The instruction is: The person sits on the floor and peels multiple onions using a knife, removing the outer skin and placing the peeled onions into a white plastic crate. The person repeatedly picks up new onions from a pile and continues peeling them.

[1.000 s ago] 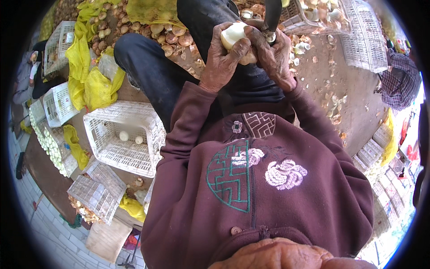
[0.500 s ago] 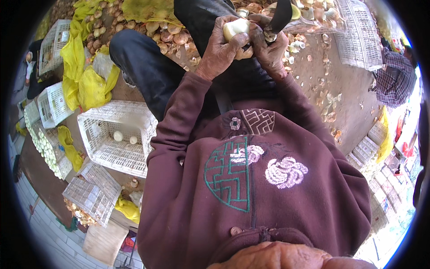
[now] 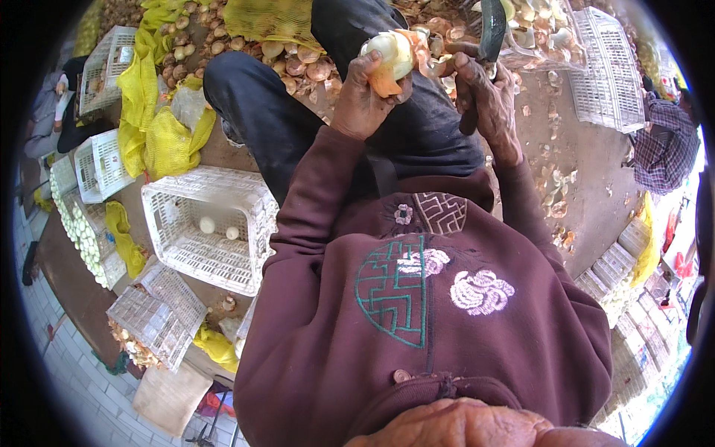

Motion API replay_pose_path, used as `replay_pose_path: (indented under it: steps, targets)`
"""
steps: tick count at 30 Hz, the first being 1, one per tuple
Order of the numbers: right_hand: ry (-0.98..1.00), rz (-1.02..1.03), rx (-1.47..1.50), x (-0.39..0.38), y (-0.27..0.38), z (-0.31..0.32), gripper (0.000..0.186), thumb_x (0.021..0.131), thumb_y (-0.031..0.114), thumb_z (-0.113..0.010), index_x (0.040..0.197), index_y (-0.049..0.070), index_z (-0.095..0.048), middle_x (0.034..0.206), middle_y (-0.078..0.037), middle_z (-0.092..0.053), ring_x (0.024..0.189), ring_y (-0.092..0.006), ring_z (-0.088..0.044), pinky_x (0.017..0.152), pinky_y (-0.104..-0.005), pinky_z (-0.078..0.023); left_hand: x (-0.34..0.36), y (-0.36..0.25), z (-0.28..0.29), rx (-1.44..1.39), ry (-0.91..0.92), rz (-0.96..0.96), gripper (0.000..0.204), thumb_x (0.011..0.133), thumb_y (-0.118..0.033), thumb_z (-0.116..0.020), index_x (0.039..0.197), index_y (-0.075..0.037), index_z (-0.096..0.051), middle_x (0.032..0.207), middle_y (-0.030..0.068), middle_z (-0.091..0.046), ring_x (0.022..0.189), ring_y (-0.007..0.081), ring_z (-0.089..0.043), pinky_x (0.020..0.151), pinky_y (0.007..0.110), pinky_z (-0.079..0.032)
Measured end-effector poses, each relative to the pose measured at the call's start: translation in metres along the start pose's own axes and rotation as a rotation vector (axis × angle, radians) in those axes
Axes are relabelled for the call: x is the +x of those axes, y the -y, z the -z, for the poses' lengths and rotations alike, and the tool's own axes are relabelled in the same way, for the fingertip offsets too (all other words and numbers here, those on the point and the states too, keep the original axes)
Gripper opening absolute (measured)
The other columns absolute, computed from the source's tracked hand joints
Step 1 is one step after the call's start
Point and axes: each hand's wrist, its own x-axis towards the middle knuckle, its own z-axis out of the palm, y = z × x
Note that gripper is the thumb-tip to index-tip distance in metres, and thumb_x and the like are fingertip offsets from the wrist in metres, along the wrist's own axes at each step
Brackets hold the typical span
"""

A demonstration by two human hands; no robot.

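My left hand (image 3: 365,95) is closed round an onion (image 3: 392,51), held up above my lap. Its top shows pale bare flesh, while orange-brown skin hangs loose from its side and underneath. To the right, my right hand (image 3: 484,93) grips a knife (image 3: 491,33) whose dark, broad blade points up and away from me. Its handle is mostly covered by my fingers. The right fingertips are close to the loose onion skin; whether they touch it I cannot tell.
At my left, a white plastic crate (image 3: 208,257) holds two peeled onions (image 3: 208,224). Unpeeled onions (image 3: 298,63) and yellow mesh sacks (image 3: 167,138) lie ahead. Another crate (image 3: 611,82) stands at the far right near a person in a checked shirt (image 3: 665,141). Peelings (image 3: 555,186) litter the floor.
My hands have moved apart, the right one shifting right with the knife. Skin now hangs loose from the onion, which the left hand has tilted.
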Motion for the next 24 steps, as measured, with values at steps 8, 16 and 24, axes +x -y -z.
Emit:
replay_pose_path:
  steps: [8,16,24]
  targets:
    - [0.013,-0.010,0.016,-0.011,0.018,-0.026,0.026,0.081,0.024,-0.071,0.098,0.006,-0.067,0.071,0.001,-0.063,0.045,-0.0016,-0.043,0.040,-0.0182,-0.033,-0.011,0.006,-0.019,0.281,-0.133,-0.241,0.036,0.090,-0.021,-0.056,0.121,-0.011,-0.040,0.107,0.0058,-0.053,0.087,0.0124,-0.057,0.074,0.027,-0.050]
    - [0.027,0.277,-0.159,-0.008,0.004,-0.025,0.019,0.085,0.014,-0.066,0.100,0.002,-0.068,0.069,0.000,-0.062,0.054,-0.0033,-0.052,0.047,-0.0183,-0.041,-0.011,0.015,-0.025,0.622,-0.132,-0.404,0.035,0.090,-0.013,-0.057,0.118,-0.008,-0.036,0.108,0.0076,-0.051,0.093,0.0107,-0.054,0.079,0.023,-0.048]
    - [0.027,0.254,-0.289,-0.009,0.003,-0.012,0.028,0.080,0.012,-0.068,0.107,0.005,-0.063,0.081,-0.010,-0.067,0.071,-0.0147,-0.065,0.061,-0.0270,-0.051,-0.011,0.016,-0.027,0.391,-0.280,-0.293,0.039,0.092,-0.034,-0.057,0.114,-0.008,-0.038,0.092,0.0072,-0.056,0.068,0.0106,-0.056,0.054,0.021,-0.045]
